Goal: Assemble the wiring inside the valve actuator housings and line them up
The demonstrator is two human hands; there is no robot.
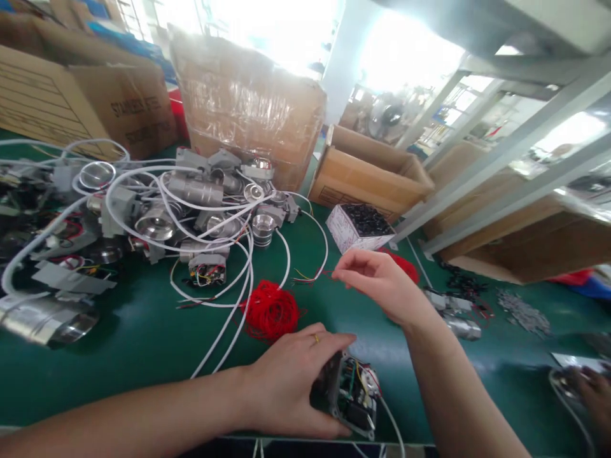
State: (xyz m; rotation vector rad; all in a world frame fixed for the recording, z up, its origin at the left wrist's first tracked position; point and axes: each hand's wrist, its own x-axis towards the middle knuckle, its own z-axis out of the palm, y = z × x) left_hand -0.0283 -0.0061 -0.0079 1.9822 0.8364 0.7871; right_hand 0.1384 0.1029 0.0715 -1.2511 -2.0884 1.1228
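My left hand (303, 375) is wrapped around an open grey housing (356, 397) close to the front edge of the bench. Its open side faces right, showing a circuit board, coloured wires and a white round part; a white cable runs out below. My right hand (375, 277) is raised above the bench with thumb and forefinger pinched together. A thin red strand shows near these fingertips; I cannot tell whether it is held. Just beyond my left hand lies a coiled bundle of red wire (272, 312). Another red bundle (405, 267) is partly hidden behind my right hand.
Metal valve-like assemblies (195, 187) with white cables are heaped at left. A small white box (356, 232) holds black parts. Cardboard boxes (372, 168) line the back. Small grey pieces (522, 312) lie at right, and another person's hand (592, 388) is at the right edge.
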